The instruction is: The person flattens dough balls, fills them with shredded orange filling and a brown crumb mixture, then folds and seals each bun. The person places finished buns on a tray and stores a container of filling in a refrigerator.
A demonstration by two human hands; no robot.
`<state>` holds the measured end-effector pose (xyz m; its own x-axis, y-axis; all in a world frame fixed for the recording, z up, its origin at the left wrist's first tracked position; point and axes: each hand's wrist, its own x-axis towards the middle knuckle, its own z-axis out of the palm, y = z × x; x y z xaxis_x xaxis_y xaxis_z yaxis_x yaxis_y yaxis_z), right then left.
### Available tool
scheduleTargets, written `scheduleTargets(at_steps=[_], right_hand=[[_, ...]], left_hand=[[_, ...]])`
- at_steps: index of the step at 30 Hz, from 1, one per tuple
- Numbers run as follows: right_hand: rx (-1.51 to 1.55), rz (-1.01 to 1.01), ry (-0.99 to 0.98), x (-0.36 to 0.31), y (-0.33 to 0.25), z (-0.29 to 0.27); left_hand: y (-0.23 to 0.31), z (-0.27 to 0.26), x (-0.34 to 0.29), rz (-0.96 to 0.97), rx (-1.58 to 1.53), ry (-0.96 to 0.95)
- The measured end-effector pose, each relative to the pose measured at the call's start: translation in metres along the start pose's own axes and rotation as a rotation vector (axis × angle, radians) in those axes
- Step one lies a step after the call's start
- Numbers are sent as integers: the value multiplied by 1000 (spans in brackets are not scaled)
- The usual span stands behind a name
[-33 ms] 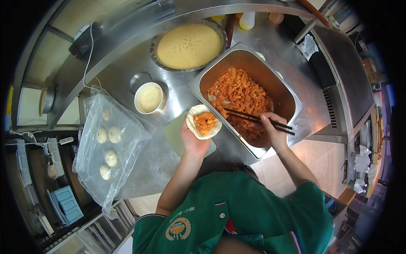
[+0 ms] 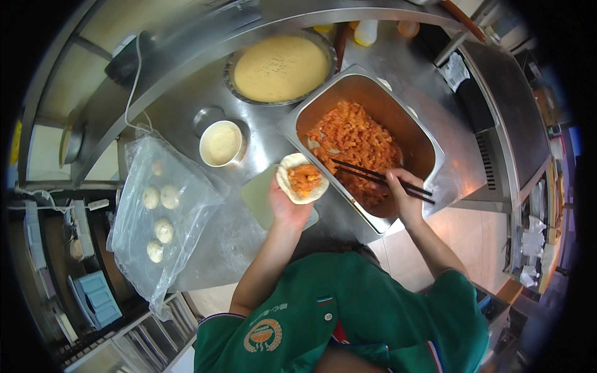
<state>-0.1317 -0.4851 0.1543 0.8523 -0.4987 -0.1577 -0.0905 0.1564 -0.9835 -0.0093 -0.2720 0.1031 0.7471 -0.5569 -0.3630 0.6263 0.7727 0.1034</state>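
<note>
A round dough wrapper (image 2: 284,181) lies across the palm and fingers of my left hand (image 2: 290,212), which holds it up beside the near left rim of a deep steel pan (image 2: 405,122). Orange-red chopped filling (image 2: 305,178) sits in the middle of the wrapper. My right hand (image 2: 405,202) is closed around a pair of dark chopsticks (image 2: 362,173) over the pan's right side. Their tips point left, down at the orange-red filling (image 2: 354,133) in the pan. Whether the tips grip any filling is too small to tell.
Several dough balls (image 2: 164,230) lie under clear plastic sheeting (image 2: 194,214) at left. Behind my left hand are a white tub (image 2: 222,143) of pale grains and a dark-rimmed bowl (image 2: 280,68) of yellow mixture. A pale green board (image 2: 255,197) lies partly under my left hand on the steel counter (image 2: 211,261).
</note>
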Motion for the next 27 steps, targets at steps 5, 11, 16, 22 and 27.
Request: scheduleTargets(at_steps=[5,11,16,22,27], right_hand=[[-287,-582,-68,-26,6,16],[-820,-1090,-397,-44,15,49],[-868,-1154,-438,-55,-10,45],[-933,-1171,-433,-63,-23,48],[-928,-1148,-445,-69,-31,52]], left_hand=[[-3,4,5,73,82,29],[-3,3,10,82,67,-16],[0,-8,16,23,-6,-6],[0,-7,11,17,-29,15],[-1,-15,15,1,-56,-7]])
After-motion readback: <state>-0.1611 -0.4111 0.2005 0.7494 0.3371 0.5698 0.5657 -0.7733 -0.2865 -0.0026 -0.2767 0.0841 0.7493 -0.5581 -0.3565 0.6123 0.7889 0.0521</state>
